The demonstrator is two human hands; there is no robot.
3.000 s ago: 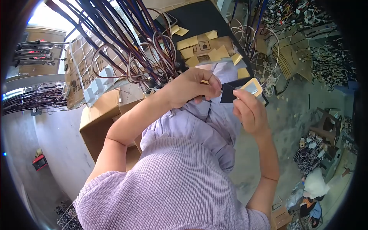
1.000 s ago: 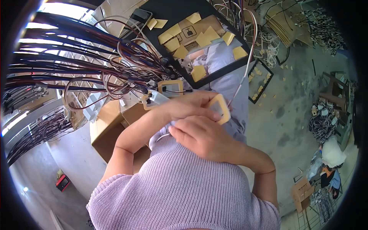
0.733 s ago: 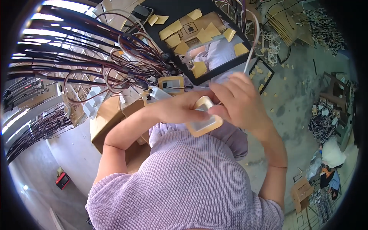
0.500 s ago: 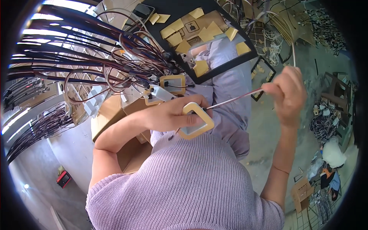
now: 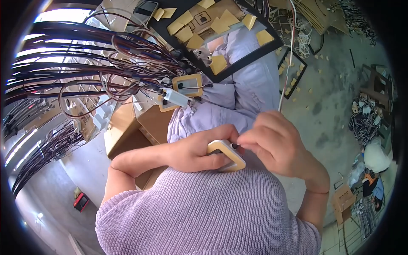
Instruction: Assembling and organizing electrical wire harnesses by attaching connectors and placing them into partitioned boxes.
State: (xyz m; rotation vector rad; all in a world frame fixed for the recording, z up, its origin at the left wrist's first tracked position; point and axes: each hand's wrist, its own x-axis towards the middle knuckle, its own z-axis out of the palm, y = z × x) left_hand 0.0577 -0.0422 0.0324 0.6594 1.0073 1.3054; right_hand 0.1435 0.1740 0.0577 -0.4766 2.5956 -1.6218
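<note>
My left hand (image 5: 193,149) grips a small rectangular frame (image 5: 236,165) with a yellowish rim, thumb across its opening, in front of my chest. At the upper corner of the frame sits a small black piece (image 5: 234,145). Right beside it, the fingers of my right hand (image 5: 278,146) are pinched together on a thin cable. A pale length of cable (image 5: 293,38) rises from behind my right hand toward the top of the view. What lies between the right fingertips is mostly hidden.
Across my lap rests a black frame (image 5: 250,63) with yellow paper pieces. A thick bundle of dark cables (image 5: 102,49) hangs at the left. Near my left knee are another yellow-rimmed frame (image 5: 199,92) and a white block (image 5: 176,97), above an open cardboard box (image 5: 123,127).
My right hand has come down and left, from the far end of a taut cable to the frame's corner. The left hand and frame have shifted slightly toward me and right.
</note>
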